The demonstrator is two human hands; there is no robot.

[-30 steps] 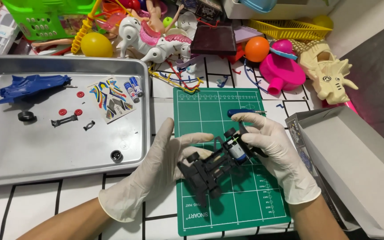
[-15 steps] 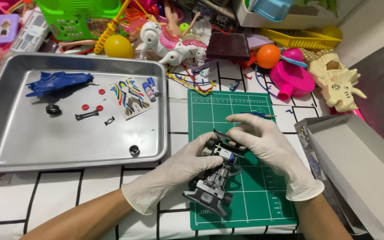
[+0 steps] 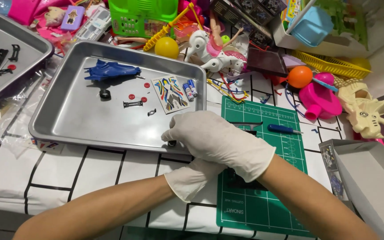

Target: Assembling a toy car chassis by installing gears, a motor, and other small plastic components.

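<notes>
The tray (image 3: 67, 129) holds a blue car body (image 3: 110, 71), small parts and a sticker sheet (image 3: 170, 93). The right hand (image 3: 214, 138), on the chassis half a second ago, has crossed over the left wrist to the tray's near corner. Its fingers are curled down over a black ring (image 3: 172, 143), and I cannot tell whether they pinch it. The left hand (image 3: 190, 178) lies mostly hidden beneath, grip unclear. The chassis (image 3: 243, 182) shows as a dark sliver on the green mat (image 3: 263, 209), no longer held by both hands. A screwdriver (image 3: 283, 129) lies beyond.
</notes>
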